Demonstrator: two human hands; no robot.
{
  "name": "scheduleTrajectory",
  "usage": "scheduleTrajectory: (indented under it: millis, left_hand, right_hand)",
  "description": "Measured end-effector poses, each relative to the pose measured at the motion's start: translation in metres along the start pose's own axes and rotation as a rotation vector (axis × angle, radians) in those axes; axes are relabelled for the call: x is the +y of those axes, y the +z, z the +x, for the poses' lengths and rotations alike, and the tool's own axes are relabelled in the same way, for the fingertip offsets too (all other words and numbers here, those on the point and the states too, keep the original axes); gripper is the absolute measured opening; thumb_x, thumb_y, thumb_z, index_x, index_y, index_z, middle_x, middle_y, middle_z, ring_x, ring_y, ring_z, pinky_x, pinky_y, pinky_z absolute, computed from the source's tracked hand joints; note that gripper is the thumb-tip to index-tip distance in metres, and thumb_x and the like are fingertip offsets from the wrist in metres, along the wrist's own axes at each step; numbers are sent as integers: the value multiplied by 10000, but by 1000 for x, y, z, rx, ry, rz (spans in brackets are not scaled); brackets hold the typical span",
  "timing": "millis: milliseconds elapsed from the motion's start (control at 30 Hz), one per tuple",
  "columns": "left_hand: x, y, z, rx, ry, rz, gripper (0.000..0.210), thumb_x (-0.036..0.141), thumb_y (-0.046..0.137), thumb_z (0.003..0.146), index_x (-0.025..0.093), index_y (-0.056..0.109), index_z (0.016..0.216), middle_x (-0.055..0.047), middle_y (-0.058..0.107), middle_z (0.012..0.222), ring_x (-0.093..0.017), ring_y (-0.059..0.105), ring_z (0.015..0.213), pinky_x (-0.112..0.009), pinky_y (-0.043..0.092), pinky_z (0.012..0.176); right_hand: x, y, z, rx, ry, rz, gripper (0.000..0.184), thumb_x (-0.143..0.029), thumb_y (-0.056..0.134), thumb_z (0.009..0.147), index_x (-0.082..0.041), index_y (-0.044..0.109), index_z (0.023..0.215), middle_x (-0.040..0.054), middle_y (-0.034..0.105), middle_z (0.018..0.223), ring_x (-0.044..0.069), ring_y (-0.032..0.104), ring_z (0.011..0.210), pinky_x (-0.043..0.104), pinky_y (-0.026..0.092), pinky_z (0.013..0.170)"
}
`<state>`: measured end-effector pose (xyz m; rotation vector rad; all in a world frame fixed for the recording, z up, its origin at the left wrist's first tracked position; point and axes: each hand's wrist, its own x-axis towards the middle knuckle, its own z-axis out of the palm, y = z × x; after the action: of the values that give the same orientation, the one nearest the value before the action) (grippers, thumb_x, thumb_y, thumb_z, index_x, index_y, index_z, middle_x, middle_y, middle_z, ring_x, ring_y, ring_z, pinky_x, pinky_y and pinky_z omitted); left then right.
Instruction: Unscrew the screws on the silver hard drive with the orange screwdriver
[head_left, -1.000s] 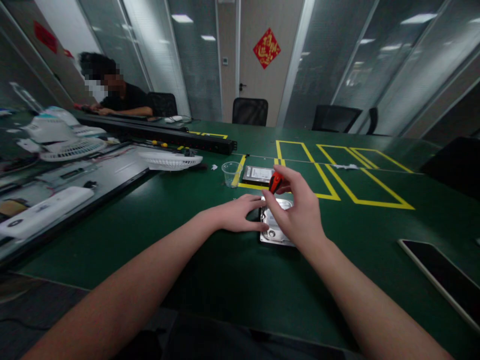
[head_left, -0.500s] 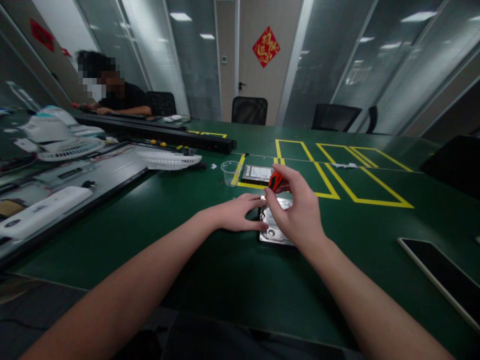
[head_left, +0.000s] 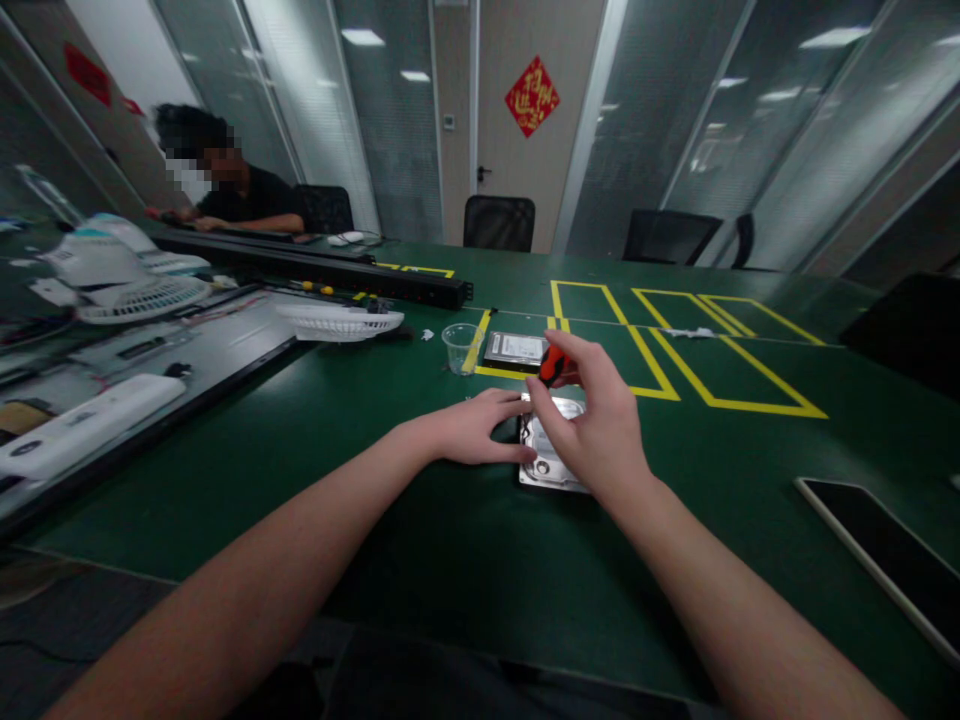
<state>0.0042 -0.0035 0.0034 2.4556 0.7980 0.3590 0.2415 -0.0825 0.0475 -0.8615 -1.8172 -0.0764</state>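
A silver hard drive [head_left: 552, 468] lies flat on the green table in front of me. My left hand [head_left: 480, 428] grips its left side, the thumb on the near part and the fingers at the far corner. Above the drive, my right hand [head_left: 596, 415] is closed round the red and black handle of a screwdriver [head_left: 555, 365]. The screwdriver's tip is hidden behind my fingers, so its contact with the drive cannot be seen. Just beyond lies a second hard drive [head_left: 516, 348] with a white label, beside a clear plastic cup [head_left: 462, 348].
Left are a large flat panel [head_left: 217, 350], white fan parts [head_left: 341, 320] and a long black bar [head_left: 322, 270]. A phone-like slab [head_left: 885, 560] lies at right. Yellow tape [head_left: 757, 405] marks rectangles on the table. A person [head_left: 255, 205] sits at the far left.
The screwdriver handle has turned slightly in my right hand's fingers. My left hand and the hard drive have stayed in place.
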Motion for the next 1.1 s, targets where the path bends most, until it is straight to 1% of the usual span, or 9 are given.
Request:
scheduleTrajectory:
  millis: [167,300,467,533,633,733,900,1000,1100]
  left_hand:
    - [-1,-1,-1,-10,5,16,1011,900,846,1147,273,649,1915,-232,571,2042,-528,502,1928,-761,431,1586]
    - [-3,-1,-1,-15,8,13,999,902,833,1154,267,656,1905,-227,565,2049,-523,479,1944,-761,409,1600]
    - [-2,-1,0,-15,-3,0,984,889,845,1154,286,650,1907,-216,551,2062,-523,473,1948,-767,410,1599]
    - [-1,-1,0,-17,-11,-11,1006,896,859,1141,298,641,1920,-208,541,2071,-525,465,1954,-759,412,1601]
    - [0,-1,0,-14,-8,-23,1017,906,867,1128,309,647,1921,-204,537,2074,-535,466,1952,-763,421,1594]
    - [2,-1,0,-3,-2,-16,984,867,883,1134,317,654,1918,-204,553,2062,-534,490,1937,-770,425,1589]
    - [3,-1,1,-17,-25,1,997,850,882,1141,279,645,1922,-226,540,2067,-534,493,1940,-753,427,1594]
    - [0,-1,0,-17,-4,8,996,884,856,1147,270,654,1905,-215,558,2058,-517,475,1953,-724,409,1611]
    - [-3,1,-1,-11,1,5,995,903,835,1154,264,659,1897,-225,554,2058,-521,471,1951,-740,400,1613]
  right_hand:
    - [2,0,0,7,-2,-17,505,-221,760,1173,-322,748,1668,121,867,1440,329,856,1190,564,796,1090]
    - [3,2,-2,22,12,-13,549,-209,737,1169,-326,725,1706,121,882,1452,324,873,1162,561,816,1054]
    - [4,5,-5,27,24,33,605,-190,714,1164,-303,674,1757,163,866,1587,355,900,1283,620,803,1179]
    - [3,4,-4,18,22,42,612,-177,696,1166,-298,664,1765,168,859,1603,356,904,1292,627,797,1193]
    - [2,2,-2,5,6,17,580,-184,710,1174,-309,686,1740,154,866,1552,352,892,1280,606,801,1141]
    - [1,1,0,10,-25,-3,534,-204,758,1178,-314,726,1700,143,861,1504,345,871,1254,579,800,1089]
    - [2,1,0,35,-42,-7,516,-188,773,1174,-297,764,1678,128,868,1431,330,873,1248,531,798,1077]
    - [3,2,-1,17,-27,-3,557,-193,750,1182,-300,751,1729,133,894,1485,335,890,1250,552,800,1120]
    - [2,3,-3,-2,-9,13,617,-189,713,1196,-312,708,1801,140,910,1550,338,911,1237,572,809,1138]
